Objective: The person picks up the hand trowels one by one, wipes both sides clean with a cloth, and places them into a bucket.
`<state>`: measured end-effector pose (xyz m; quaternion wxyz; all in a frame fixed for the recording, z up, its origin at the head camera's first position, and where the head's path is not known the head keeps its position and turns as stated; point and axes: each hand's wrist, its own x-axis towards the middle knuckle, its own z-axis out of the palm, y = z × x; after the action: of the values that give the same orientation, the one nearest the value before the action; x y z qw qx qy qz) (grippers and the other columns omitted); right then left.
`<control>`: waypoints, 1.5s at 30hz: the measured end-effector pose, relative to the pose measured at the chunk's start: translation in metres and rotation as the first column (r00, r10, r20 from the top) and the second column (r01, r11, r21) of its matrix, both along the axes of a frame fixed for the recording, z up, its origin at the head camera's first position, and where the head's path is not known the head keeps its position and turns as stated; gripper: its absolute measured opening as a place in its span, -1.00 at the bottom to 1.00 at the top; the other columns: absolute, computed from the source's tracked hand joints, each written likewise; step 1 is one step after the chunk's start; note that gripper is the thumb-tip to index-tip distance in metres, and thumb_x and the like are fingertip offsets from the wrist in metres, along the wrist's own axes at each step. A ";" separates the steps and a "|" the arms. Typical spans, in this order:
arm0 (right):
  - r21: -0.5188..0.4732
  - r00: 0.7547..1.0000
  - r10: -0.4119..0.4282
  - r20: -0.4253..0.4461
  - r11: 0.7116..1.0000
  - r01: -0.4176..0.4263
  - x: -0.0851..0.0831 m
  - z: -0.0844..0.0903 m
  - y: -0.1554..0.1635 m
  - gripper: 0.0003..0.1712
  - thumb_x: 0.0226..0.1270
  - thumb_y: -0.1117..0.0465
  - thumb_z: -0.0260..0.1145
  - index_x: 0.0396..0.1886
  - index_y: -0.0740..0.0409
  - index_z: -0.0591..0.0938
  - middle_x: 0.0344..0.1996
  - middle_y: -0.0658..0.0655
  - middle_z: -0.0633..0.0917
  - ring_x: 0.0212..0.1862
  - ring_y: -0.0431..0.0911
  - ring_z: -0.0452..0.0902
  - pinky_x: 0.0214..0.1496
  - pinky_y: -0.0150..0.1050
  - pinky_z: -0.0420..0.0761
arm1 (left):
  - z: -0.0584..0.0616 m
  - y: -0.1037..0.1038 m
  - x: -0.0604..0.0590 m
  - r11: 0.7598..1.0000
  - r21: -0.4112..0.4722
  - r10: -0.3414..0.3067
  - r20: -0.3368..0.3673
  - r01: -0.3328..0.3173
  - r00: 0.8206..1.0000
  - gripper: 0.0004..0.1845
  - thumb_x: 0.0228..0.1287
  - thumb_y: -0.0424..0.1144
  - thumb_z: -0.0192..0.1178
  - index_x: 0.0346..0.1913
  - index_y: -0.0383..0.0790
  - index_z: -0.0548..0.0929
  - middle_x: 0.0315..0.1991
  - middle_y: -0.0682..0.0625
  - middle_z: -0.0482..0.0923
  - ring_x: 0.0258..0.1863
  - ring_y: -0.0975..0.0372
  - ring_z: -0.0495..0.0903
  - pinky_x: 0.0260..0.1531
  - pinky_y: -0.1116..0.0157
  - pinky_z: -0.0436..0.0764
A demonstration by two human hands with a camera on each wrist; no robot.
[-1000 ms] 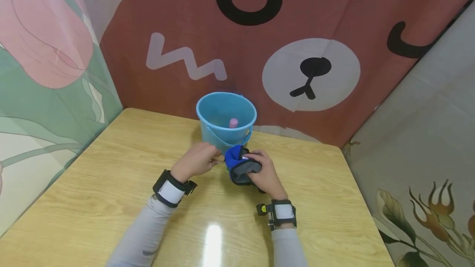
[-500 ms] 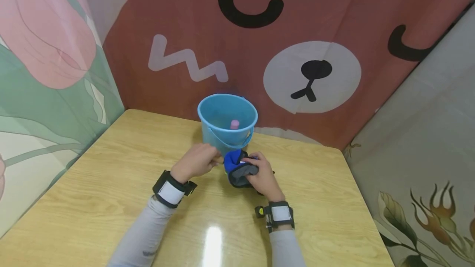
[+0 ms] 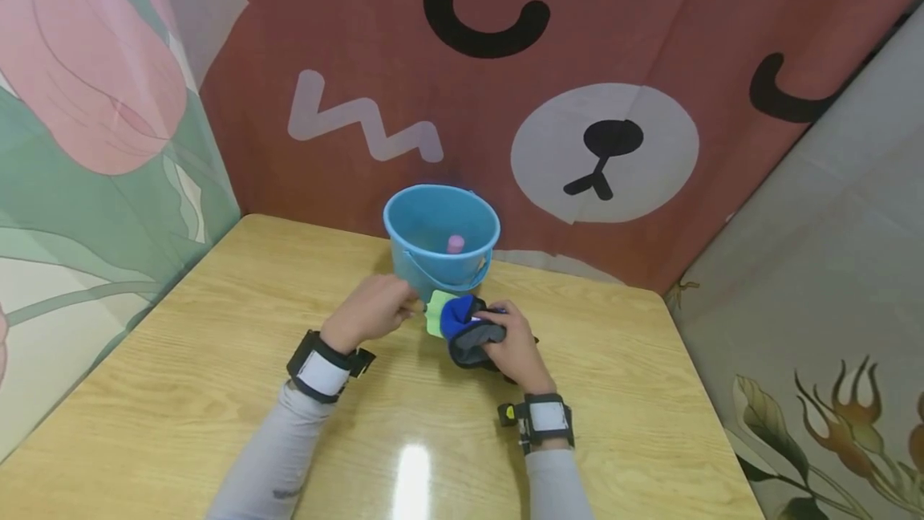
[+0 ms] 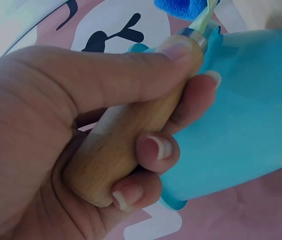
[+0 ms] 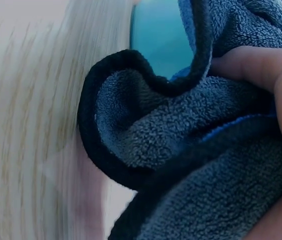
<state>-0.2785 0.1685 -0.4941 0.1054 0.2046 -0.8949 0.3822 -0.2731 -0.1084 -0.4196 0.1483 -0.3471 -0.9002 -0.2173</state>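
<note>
the left hand [image 4: 56, 130] grips a wooden handle [image 4: 131, 137], thumb laid along its top, fingers curled beneath. a metal ferrule [image 4: 195, 36] caps the handle just beside the blue bucket [image 4: 236, 115]. above the bucket shows blue cloth [image 4: 181, 7].

A wooden-handled tool [image 4: 126, 145] with a pale green blade [image 3: 435, 312] meets a bunched blue-and-grey cloth [image 3: 465, 331] above the table.
</note>
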 end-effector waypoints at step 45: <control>-0.102 0.995 -0.055 0.082 0.993 0.063 -0.003 0.002 0.027 -0.55 0.20 0.39 0.47 0.12 0.16 0.70 0.11 0.20 0.58 0.20 0.15 0.52 0.35 0.18 0.43 | 0.028 -0.021 0.009 0.988 0.152 -0.054 0.129 0.034 0.990 -0.72 0.30 -0.34 0.38 0.06 -0.18 0.75 -0.29 0.06 0.74 -0.47 0.31 0.52 -0.35 0.27 0.55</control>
<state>-0.2812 0.1956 -0.4922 0.0918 0.1569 -0.8828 0.4332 -0.2646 -0.1296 -0.3912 0.1088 -0.3396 -0.8813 -0.3102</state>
